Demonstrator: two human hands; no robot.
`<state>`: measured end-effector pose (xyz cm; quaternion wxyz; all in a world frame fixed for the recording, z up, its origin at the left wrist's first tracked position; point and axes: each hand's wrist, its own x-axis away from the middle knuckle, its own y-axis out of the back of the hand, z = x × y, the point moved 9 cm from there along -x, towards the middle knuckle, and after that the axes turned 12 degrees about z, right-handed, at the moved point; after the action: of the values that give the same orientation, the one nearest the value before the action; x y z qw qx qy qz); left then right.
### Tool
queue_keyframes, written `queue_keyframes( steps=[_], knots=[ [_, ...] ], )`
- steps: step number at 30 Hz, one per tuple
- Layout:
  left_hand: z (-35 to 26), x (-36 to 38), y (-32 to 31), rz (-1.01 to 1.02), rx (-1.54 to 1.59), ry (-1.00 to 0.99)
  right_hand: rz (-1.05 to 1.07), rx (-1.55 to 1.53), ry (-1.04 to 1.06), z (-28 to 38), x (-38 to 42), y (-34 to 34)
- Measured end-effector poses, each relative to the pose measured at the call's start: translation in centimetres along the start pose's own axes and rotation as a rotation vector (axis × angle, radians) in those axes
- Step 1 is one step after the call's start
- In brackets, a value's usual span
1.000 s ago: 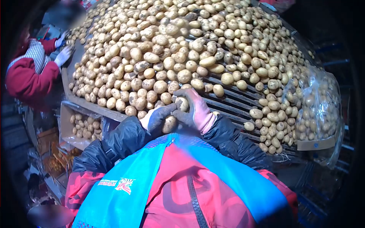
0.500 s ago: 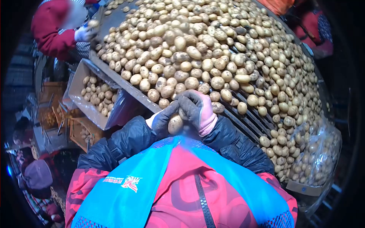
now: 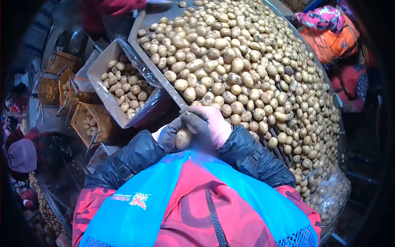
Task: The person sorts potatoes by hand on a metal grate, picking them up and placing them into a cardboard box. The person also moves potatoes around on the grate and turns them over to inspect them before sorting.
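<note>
In the head view my gloved left hand is closed around a potato, held low in front of my chest. My right hand, in a pink and grey glove, is curled against the left one, its fingers bent just above that potato. Whatever lies inside the right hand's fingers, if anything, is hidden. Beyond both hands, a large heap of potatoes covers the sorting table, reaching close to my knuckles.
Left of the table stands a plastic-lined box part filled with potatoes. Orange mesh sacks stand farther left. At lower right a clear plastic bag covers more potatoes. A person's red sleeve shows at top; another person in orange is at upper right.
My view has turned, so the box and sacks sit farther right and the person in orange shows more. My hands have drawn slightly closer together, the potato still in the left.
</note>
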<state>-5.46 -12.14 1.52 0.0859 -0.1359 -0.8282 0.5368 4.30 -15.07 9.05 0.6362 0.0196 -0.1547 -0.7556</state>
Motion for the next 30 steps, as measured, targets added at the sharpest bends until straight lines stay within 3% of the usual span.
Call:
queue_keyframes(
  steps=[1, 3, 4, 5, 7, 8, 10, 16, 20, 22, 23, 24, 28, 30],
  knots=[
    [-2.3, 0.1, -2.3, -0.211, -0.071, -0.022, 0.033, -0.054, 0.005, -0.3, -1.3, -0.4],
    [-4.0, 2.4, -0.6, -0.322, -0.107, -0.025, 0.125, -0.018, -0.082, 1.1, -4.0, 0.5],
    [-4.9, 3.8, 0.6, -0.437, -0.144, -0.013, -0.036, 0.041, -0.002, 0.7, -5.8, 2.2],
    [-6.1, 4.9, 1.5, -0.515, -0.160, -0.064, -0.218, 0.311, 0.021, 0.7, -7.0, 4.8],
    [-7.6, 6.8, 3.3, -0.502, -0.028, -0.157, -0.334, 0.641, -0.109, -1.7, -10.2, 8.2],
    [-8.2, 7.5, 4.6, -0.446, 0.095, -0.235, -0.305, 0.878, -0.232, -3.2, -12.0, 8.8],
    [-10.4, 9.4, 6.9, -0.461, 0.089, -0.355, -0.076, 1.059, -0.419, -5.2, -15.4, 9.0],
    [-14.9, 13.5, 11.2, -0.703, 0.237, -0.555, 0.013, 1.093, -0.507, -5.8, -18.2, 8.3],
    [-15.2, 16.6, 13.4, -0.816, 0.313, -0.523, 0.008, 1.157, -0.616, -6.0, -17.2, 8.3],
    [-16.6, 17.7, 13.8, -0.708, -0.093, -0.485, 0.000, 1.176, -0.673, -5.9, -16.5, 8.5],
    [-16.1, 18.4, 14.3, -0.891, -0.045, -0.438, -0.060, 1.169, -0.662, -7.1, -16.6, 9.0],
    [-15.6, 18.2, 15.6, -0.802, -0.047, -0.429, -0.121, 1.163, -0.652, -8.2, -16.5, 9.6],
    [-14.0, 13.7, 11.8, -0.441, -0.025, -0.349, -0.436, 0.719, -0.397, -1.8, -12.4, 6.6],
    [-14.0, 11.3, 8.6, -0.340, -0.039, -0.324, -0.193, 0.482, -0.213, 0.6, -12.5, 2.1]
  ],
)
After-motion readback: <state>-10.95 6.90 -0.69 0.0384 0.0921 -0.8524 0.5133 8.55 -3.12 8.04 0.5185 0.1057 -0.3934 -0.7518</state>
